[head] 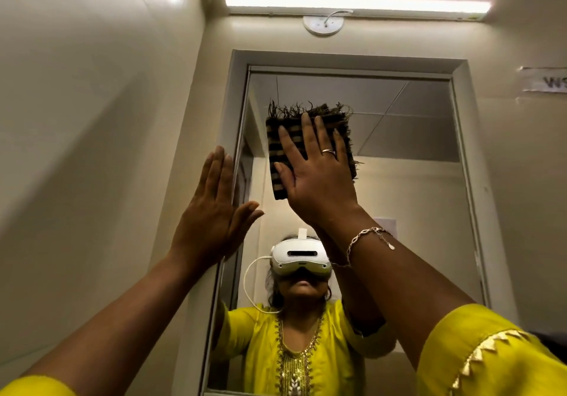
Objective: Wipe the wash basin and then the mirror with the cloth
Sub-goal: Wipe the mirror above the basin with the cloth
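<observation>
A tall framed mirror [399, 181] hangs on the wall straight ahead. A dark striped cloth [277, 150] with frayed edges lies flat against the upper glass. My right hand [316, 175] presses on the cloth with straight, spread fingers. My left hand [214, 208] lies flat with straight fingers on the mirror's left frame and the wall beside it. The wash basin is out of view. The mirror reflects a person in a yellow top wearing a white headset.
A lit tube light [357, 4] runs above the mirror, with a round white fitting [322, 25] under it. A paper label [544, 79] is stuck on the wall at the upper right. A plain wall [92, 119] stands close on the left.
</observation>
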`<act>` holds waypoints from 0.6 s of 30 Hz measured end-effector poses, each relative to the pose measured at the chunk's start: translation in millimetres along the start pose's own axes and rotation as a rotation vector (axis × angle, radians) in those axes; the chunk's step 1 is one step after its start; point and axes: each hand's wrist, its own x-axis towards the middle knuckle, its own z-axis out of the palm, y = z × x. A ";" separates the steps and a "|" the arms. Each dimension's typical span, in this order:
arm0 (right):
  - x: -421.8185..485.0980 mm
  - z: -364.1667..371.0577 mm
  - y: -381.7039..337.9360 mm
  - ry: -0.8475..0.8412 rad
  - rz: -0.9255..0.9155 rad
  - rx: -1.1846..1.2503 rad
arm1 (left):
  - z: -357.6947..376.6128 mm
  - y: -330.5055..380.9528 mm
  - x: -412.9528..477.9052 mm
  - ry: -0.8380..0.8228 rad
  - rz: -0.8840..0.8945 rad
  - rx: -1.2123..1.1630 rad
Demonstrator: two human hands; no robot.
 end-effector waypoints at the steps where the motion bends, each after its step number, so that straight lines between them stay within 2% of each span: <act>1: -2.5 -1.5 6.2 0.002 0.010 -0.006 | -0.7 0.4 -1.3 -0.005 0.000 -0.008; 18: -47.4 -35.3 127.1 0.056 0.189 -0.132 | -8.1 10.2 -7.0 -0.063 -0.021 0.019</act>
